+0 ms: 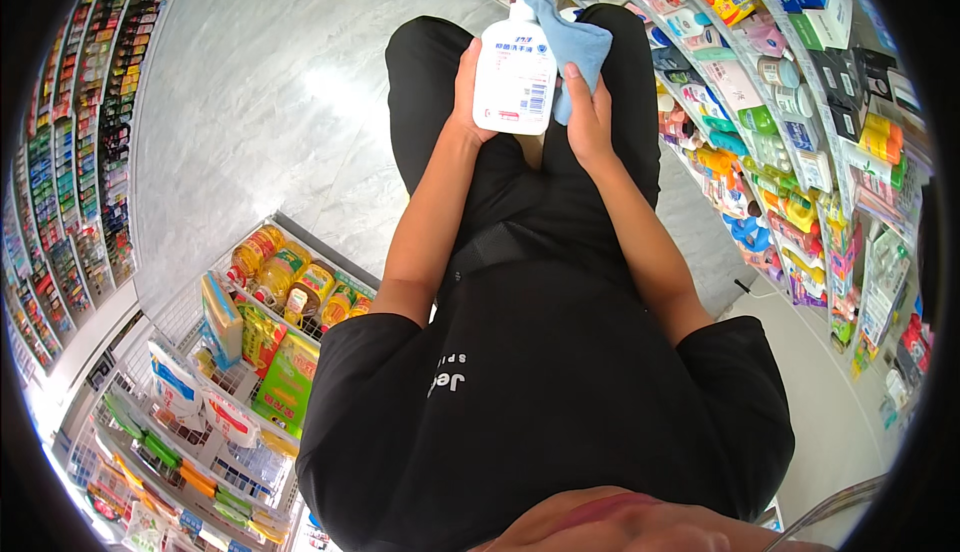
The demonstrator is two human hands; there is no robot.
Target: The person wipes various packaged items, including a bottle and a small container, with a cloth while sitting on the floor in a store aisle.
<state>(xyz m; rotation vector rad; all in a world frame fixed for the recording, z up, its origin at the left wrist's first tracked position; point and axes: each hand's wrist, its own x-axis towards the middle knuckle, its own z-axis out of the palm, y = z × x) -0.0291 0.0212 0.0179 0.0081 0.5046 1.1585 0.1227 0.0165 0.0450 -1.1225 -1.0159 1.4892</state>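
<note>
A white pump bottle of hand wash (514,75) is held above my knees, its printed back label facing up towards me. My left hand (468,94) grips the bottle along its left side, fingers hidden beneath it. In my right hand (589,115) is a folded light blue cloth (576,38), with the thumb pressed on top. The cloth rests against the bottle's right shoulder and covers part of the pump head (523,8).
Shelves (757,139) packed with toiletries and cleaning products curve along the right. A wire rack (225,259) with cooking oil bottles (283,270) and packaged goods stands at lower left. Farther left is a tall product shelf (94,116). Grey floor (262,86) lies between.
</note>
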